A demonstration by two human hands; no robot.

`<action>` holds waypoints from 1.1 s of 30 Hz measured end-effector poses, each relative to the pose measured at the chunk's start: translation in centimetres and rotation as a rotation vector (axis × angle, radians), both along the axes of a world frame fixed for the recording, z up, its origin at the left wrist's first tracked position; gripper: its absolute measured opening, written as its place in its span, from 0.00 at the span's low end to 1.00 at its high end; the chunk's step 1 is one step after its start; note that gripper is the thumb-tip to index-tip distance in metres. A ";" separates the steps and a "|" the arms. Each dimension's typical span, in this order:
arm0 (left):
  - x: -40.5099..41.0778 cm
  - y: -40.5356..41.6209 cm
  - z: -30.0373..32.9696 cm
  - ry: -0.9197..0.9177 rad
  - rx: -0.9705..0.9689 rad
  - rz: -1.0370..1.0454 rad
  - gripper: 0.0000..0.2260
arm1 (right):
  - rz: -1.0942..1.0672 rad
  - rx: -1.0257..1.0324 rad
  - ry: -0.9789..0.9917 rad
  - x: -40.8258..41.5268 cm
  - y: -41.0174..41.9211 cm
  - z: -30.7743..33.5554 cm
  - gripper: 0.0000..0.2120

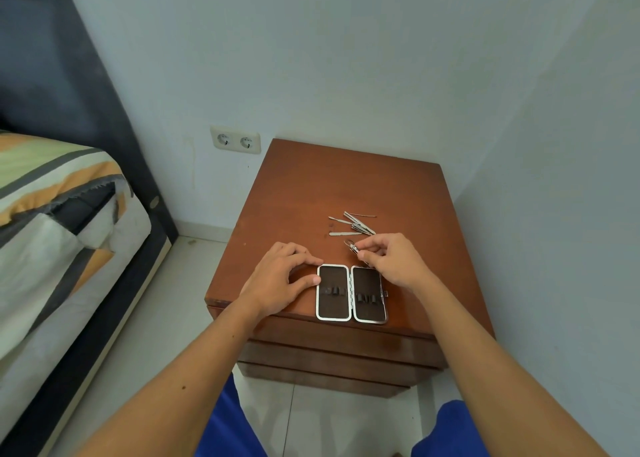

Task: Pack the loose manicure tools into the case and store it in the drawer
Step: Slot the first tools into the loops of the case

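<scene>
Bare nightstand top (311, 186) behind loose tools (353, 222) (walls close behind, right)

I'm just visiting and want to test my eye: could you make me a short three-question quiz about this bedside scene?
1. True or false: the case lies open on the nightstand.
2. Which hand pinches a metal tool? A left, B right.
3. Fill in: the left hand rests against the case's ____ edge.

Key: 1 true; 2 B, the right hand; 3 left. The other loose tools lie behind the case.
</scene>
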State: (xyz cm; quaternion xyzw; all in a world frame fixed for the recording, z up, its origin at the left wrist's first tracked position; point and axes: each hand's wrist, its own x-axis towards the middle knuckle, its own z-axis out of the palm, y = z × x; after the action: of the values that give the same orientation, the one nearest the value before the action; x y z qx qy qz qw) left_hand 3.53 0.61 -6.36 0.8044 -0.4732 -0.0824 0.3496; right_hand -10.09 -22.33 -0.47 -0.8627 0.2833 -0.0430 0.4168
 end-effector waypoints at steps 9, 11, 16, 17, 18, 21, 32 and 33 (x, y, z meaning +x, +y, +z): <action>-0.1 -0.1 0.1 -0.001 0.024 -0.002 0.15 | 0.094 0.058 0.035 -0.6 -0.1 0.1 0.14; -0.1 -0.1 0.1 -0.005 0.025 -0.002 0.15 | 0.112 0.068 0.052 -0.6 -0.1 0.3 0.15; 0.0 -0.1 0.0 -0.006 0.026 0.003 0.15 | 0.094 0.091 0.085 -0.6 -0.2 0.7 0.15; 0.0 -0.1 0.0 -0.007 0.026 0.002 0.15 | 0.094 0.095 0.089 -0.7 -0.2 0.6 0.15; 0.0 -0.1 0.0 -0.009 0.025 0.002 0.15 | 0.092 0.099 0.085 -0.8 -0.2 0.5 0.14; 0.0 -0.1 0.0 -0.014 0.018 0.002 0.15 | 0.081 0.142 0.051 -0.9 -0.2 0.8 0.15; -0.2 0.0 0.3 -0.011 0.023 0.009 0.15 | 0.030 0.113 0.025 -1.0 -0.2 0.6 0.07; -0.2 0.0 0.3 -0.011 0.023 0.009 0.15 | 0.022 0.096 0.030 -0.9 -0.3 0.5 0.06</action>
State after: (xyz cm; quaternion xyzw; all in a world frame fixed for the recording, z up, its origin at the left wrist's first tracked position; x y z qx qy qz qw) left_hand 3.30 0.58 -6.03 0.8110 -0.4705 -0.0819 0.3380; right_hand -11.00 -22.65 0.03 -0.8452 0.2819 -0.0119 0.4539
